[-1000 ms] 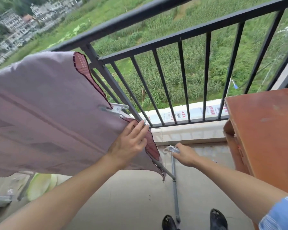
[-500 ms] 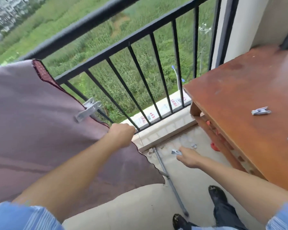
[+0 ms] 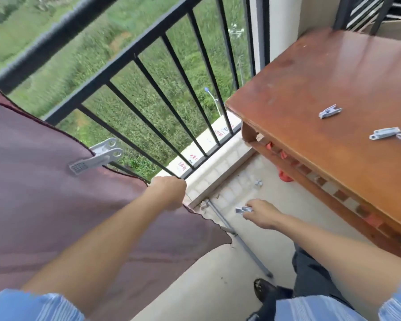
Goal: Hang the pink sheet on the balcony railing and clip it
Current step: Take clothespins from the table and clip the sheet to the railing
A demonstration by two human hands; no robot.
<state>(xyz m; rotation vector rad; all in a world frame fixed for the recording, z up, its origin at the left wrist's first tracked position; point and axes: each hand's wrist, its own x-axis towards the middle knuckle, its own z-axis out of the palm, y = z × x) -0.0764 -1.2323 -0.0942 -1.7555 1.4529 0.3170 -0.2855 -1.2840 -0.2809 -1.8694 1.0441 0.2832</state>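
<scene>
One clip (image 3: 95,156) is already fixed where the sheet (image 3: 44,193) hangs over the railing (image 3: 125,63). The sheet's edge, pressed flat a second ago, is now gripped in a fist by the left hand (image 3: 169,193). A second clip (image 3: 242,209) is kept pinched by the right hand (image 3: 262,214), so another fixing seems prepared.

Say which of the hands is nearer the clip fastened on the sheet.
Left. The left hand grips the pink sheet below-right of the fastened clip; the right hand, pinching a spare clip, is farther right.

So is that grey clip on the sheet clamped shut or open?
Clamped: the grey clip bites the edge of the pink sheet.
</scene>
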